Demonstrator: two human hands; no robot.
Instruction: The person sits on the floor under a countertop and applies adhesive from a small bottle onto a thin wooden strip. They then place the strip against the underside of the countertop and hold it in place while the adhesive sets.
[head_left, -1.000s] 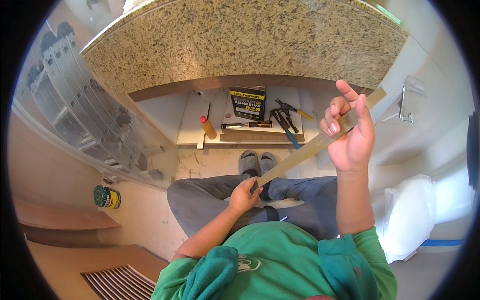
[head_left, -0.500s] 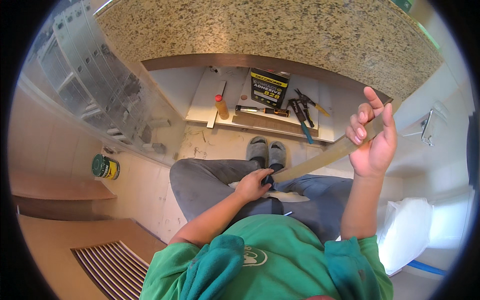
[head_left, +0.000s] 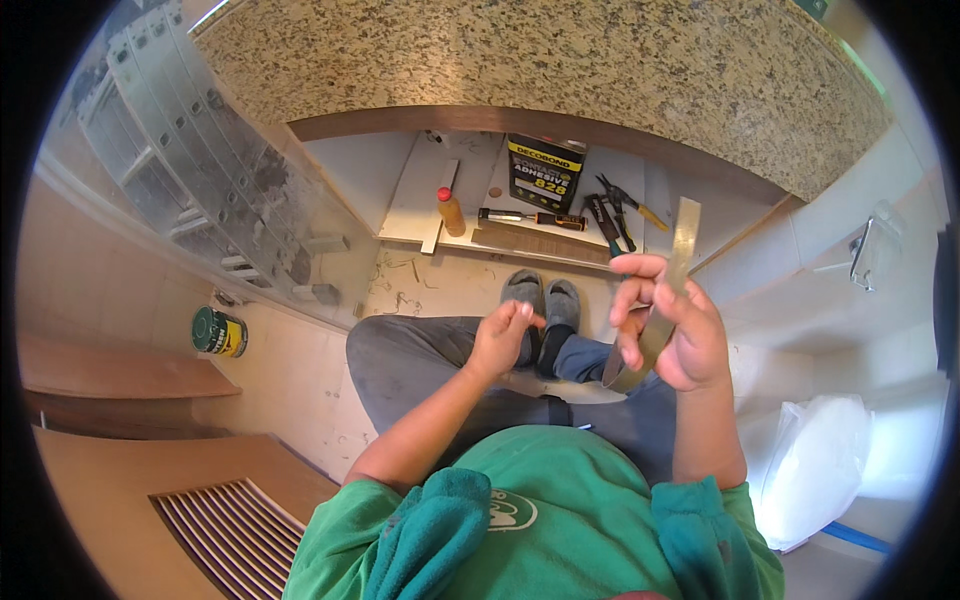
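My right hand [head_left: 688, 335] is closed round a thin, flexible brownish edging strip [head_left: 685, 240]. One end of the strip points up past my fingers, and its lower part curls below the hand over my leg. My left hand [head_left: 497, 345] is over my lap, apart from the strip, with its fingers curled in and the thumb close to them. Whatever may be between those fingertips is hidden or too small to make out.
On the low cabinet floor stand an adhesive can [head_left: 545, 172] and a red-capped bottle [head_left: 450, 212], with a chisel [head_left: 533, 219] and pliers [head_left: 632, 205]. A granite countertop [head_left: 540, 60] overhangs them. A metal ladder [head_left: 190, 130] and small green can [head_left: 218, 332] are at left.
My right hand has come down and inward with the strip. The left hand has let go of the strip's lower end and moved slightly up, and that end now curls.
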